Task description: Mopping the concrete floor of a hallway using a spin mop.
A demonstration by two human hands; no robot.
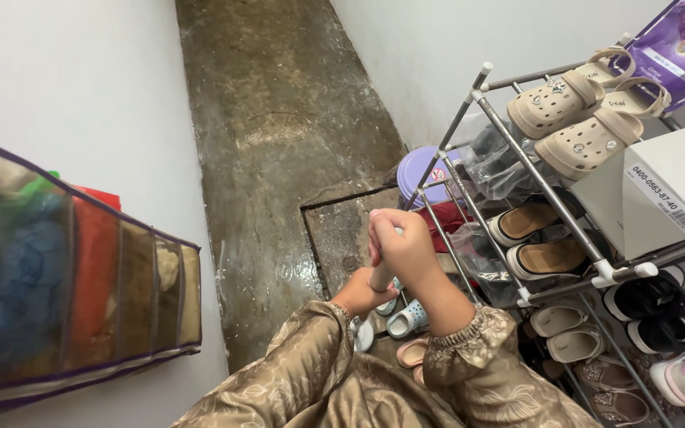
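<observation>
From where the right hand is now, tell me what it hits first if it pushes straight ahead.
Likely the metal shoe rack: the right hand, clasped round a pale handle, sits just short of the rack's near rails. Depth is unclear; it might pass them toward the purple lid.

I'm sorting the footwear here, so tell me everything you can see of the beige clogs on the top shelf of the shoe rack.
The beige clogs are a pair, lying side by side on the top tier of the metal shoe rack. They look like moulded foam or rubber, with round vent holes over the toes, small decorative charms and heel straps. Their toes point left in the picture, toward the rack's front edge. A white cardboard box sits right beside them. No hand touches them.
</observation>
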